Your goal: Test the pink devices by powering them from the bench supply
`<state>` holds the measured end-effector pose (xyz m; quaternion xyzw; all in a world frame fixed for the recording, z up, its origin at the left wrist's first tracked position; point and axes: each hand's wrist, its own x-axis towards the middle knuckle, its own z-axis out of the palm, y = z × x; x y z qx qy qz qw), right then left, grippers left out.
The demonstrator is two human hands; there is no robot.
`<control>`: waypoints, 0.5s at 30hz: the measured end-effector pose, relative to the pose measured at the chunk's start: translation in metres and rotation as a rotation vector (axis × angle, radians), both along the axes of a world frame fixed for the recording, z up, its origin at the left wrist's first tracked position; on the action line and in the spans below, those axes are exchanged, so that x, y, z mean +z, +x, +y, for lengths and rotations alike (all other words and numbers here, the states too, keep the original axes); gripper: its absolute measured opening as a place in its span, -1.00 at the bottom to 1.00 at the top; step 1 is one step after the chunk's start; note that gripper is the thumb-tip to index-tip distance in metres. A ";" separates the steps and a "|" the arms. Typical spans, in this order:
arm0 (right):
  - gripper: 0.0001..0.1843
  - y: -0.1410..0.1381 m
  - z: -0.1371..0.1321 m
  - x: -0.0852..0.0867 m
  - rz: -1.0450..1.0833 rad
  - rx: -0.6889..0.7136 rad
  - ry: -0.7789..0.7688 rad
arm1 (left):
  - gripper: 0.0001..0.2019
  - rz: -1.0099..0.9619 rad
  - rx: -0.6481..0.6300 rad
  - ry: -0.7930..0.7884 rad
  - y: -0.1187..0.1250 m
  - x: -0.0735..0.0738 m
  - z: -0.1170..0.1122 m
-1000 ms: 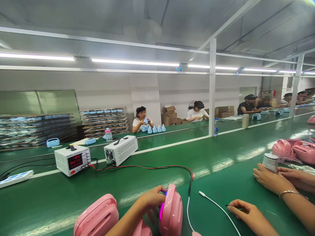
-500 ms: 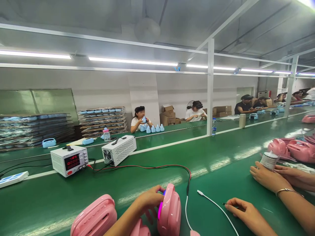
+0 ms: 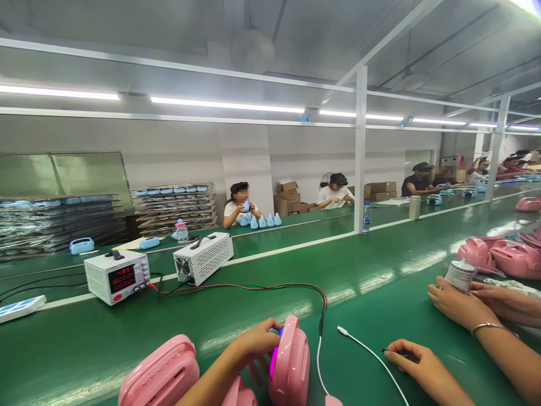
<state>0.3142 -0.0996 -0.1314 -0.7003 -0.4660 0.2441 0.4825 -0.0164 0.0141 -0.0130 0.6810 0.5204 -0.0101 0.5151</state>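
Note:
My left hand (image 3: 258,343) grips a glossy pink handled device (image 3: 291,363), which looks like a portable speaker, standing upright; purple light glows from its left face. Some of that hand's fingers are hidden behind the device. A second pink device (image 3: 163,372) lies left of my forearm, and a third pink piece (image 3: 240,393) shows partly beneath it. My right hand (image 3: 416,361) hovers low on the right, thumb and fingertips pinched on a small, thin dark piece (image 3: 384,350) too small to name. Between my hands, a white cable (image 3: 372,352) with a plug end lies on the green bench.
A white power supply (image 3: 116,276) with red digits and a second white unit (image 3: 203,258) stand at left; red and black leads (image 3: 270,286) run from there. At right, a co-worker's hands (image 3: 460,304) hold a white tub (image 3: 460,275) near more pink devices (image 3: 515,258).
Both my hands keep nearly the same positions and grips. The whole view has shifted very slightly; a person across the bench has lowered a blue item a little.

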 end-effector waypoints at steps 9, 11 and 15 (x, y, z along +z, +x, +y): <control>-0.58 -0.003 -0.002 0.003 0.015 -0.042 -0.028 | -0.72 0.008 0.000 0.036 0.003 0.004 -0.006; -0.57 -0.006 -0.005 0.008 0.029 -0.069 -0.021 | -0.71 -0.005 -0.007 0.029 0.003 0.006 -0.007; -0.56 -0.011 -0.009 0.016 0.024 -0.066 -0.037 | -0.70 -0.015 -0.012 0.015 0.003 0.009 -0.005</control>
